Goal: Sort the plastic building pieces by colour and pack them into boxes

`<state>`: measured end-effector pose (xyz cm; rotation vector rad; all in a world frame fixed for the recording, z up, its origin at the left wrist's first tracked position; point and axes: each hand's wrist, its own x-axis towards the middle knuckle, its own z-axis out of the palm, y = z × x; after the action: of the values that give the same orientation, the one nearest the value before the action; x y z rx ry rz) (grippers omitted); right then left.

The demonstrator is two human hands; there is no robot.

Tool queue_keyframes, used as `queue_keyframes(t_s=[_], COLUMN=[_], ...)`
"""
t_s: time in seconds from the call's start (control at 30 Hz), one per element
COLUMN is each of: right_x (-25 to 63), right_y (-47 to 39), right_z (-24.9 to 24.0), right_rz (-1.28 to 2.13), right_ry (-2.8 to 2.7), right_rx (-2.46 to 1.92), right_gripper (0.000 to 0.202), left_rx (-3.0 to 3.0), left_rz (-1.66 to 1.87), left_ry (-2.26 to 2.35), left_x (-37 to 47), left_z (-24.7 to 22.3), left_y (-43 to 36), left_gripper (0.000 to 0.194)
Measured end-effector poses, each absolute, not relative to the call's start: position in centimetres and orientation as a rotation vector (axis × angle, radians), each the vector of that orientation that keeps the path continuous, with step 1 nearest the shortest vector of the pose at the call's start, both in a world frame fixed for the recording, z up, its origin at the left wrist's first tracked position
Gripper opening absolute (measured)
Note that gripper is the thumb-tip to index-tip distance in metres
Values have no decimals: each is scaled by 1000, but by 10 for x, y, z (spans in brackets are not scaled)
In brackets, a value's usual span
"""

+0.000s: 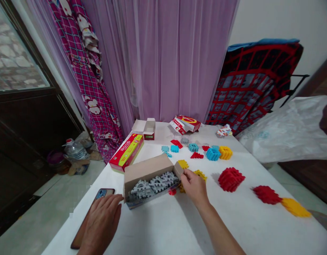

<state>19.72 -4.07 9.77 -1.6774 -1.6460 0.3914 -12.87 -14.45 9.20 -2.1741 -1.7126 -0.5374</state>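
Note:
An open cardboard box [147, 168] filled with grey interlocking plastic pieces [152, 186] lies on its side on the white table in front of me. My right hand [193, 184] pinches the flap at the box's right end. On the other side, my left hand [103, 214] has its fingers stretched out, with the fingertips at the box's left corner. Its palm is over a phone [82, 226] lying on the table. Just behind my right hand are yellow pieces [183, 164], partly hidden by the hand and the flap. A red piece [172, 191] shows by the box's front edge.
A red and yellow box [127, 152] lies at the left, with open boxes [150, 129] [186, 124] farther back. Blue blocks [213, 154], yellow blocks [226, 153] and red blocks [231, 179] spread over the right side. A plastic bag [291, 127] hangs beyond the right edge.

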Motion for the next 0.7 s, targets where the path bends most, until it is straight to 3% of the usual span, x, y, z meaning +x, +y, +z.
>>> queue_keyframes(t_s=[0.2, 0.37, 0.57, 0.7], right_x=[210, 218, 216, 222], right_y=[-51, -36, -26, -30], right_z=[104, 100, 85, 80], right_rz=[694, 1116, 1140, 1212], right_ry=[-1607, -1377, -1244, -1101], right_rx=[-1495, -1385, -1445, -1465], right_gripper=[36, 54, 48, 52], left_rx=[-2120, -2070, -1833, -1500], left_rz=[-508, -1062, -1723, -1880], left_ry=[-2239, -2483, -2707, -2913], left_x=[-149, -162, -152, -146], left_z=[83, 57, 49, 50], left_y=[-144, -151, -152, -156], left_gripper=[34, 37, 59, 68])
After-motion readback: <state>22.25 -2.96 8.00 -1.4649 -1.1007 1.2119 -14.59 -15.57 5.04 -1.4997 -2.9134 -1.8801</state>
